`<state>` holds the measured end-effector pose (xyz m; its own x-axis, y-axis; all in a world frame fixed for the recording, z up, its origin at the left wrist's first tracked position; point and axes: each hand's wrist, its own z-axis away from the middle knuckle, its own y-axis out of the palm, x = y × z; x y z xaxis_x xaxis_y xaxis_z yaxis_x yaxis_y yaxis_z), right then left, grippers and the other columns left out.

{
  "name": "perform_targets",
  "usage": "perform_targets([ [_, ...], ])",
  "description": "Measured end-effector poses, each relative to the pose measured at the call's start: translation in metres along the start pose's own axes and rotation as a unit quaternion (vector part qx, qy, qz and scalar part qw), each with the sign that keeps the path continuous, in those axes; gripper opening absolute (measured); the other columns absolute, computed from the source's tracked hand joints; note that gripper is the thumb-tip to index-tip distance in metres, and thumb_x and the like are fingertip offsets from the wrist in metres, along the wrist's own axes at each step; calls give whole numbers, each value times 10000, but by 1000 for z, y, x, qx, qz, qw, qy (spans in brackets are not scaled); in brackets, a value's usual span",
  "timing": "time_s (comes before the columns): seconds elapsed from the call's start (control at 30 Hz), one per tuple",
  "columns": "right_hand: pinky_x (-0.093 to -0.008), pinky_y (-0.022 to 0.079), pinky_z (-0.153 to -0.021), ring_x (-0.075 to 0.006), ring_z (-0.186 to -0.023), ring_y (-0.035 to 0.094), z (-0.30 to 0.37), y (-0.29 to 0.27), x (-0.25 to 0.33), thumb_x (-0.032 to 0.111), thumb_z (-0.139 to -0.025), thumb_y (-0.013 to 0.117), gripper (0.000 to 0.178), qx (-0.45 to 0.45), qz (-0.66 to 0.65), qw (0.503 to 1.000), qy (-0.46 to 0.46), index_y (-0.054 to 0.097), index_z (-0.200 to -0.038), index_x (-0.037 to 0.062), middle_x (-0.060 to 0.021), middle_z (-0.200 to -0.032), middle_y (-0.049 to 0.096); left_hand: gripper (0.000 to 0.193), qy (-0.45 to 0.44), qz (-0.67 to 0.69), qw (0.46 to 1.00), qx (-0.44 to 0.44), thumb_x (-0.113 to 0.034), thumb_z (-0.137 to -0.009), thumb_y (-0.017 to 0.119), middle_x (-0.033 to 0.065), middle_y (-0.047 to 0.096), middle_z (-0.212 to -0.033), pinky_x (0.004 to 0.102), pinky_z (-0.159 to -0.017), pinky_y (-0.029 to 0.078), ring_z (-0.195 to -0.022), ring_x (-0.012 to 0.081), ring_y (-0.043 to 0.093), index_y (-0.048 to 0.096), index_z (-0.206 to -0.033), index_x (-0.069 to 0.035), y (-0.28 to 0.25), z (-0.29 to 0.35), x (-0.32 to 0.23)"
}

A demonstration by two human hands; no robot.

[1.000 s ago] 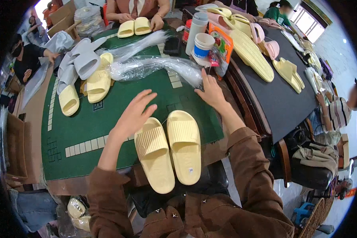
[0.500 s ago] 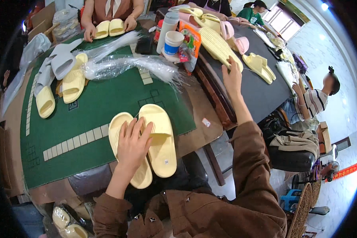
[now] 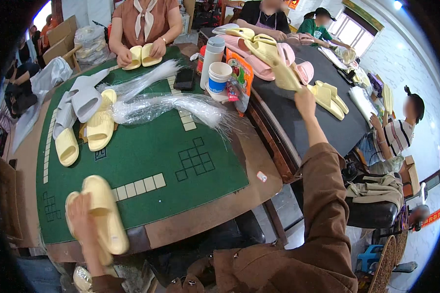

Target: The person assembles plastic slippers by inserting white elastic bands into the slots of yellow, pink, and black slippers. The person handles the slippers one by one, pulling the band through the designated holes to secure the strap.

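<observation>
At the front left edge of the green mat, my left hand lies over a pair of pale yellow slippers, gripping them by the left one. Both hand and slippers are blurred by motion. My right hand stretches over the dark table and is closed on the end of a yellow slipper, which is tilted up. Beside that hand rests another pair of yellow slippers. Pink slippers lie behind the held one.
Grey slippers and single yellow slippers sit on the mat's left. Clear plastic strands, a white cup, a bottle and an orange packet stand farther back. Across the mat, a person's hands hold yellow slippers.
My left hand has carried the yellow pair leftward from the mat's front middle. My right hand has closed on a yellow slipper on the dark table and tilted it up.
</observation>
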<state>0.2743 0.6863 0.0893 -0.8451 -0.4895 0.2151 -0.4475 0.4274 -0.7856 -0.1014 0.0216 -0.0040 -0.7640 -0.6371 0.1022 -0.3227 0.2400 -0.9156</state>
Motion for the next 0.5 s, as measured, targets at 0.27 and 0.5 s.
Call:
perform_targets([
  [0.27, -332, 464, -794, -201, -866, 612, 38, -88, -46, 364, -914, 589, 480, -10, -329, 931, 158, 630, -1150, -52, -104, -978, 670, 650, -178, -112, 977, 26, 16, -870, 483, 53, 469, -1417, 498, -1044, 361, -1310, 271, 426, 376, -1453, -251, 31, 51, 239],
  [0.5, -245, 485, -736, -104, -858, 617, 111, -200, -27, 342, -933, 615, 431, 109, -433, 878, 174, 597, -1156, -26, -60, -1006, 657, 698, -254, -193, 948, -20, -43, -880, 513, 62, 429, -1464, 555, -1044, 339, -1344, 322, 386, 302, -1491, -309, 63, 64, 258],
])
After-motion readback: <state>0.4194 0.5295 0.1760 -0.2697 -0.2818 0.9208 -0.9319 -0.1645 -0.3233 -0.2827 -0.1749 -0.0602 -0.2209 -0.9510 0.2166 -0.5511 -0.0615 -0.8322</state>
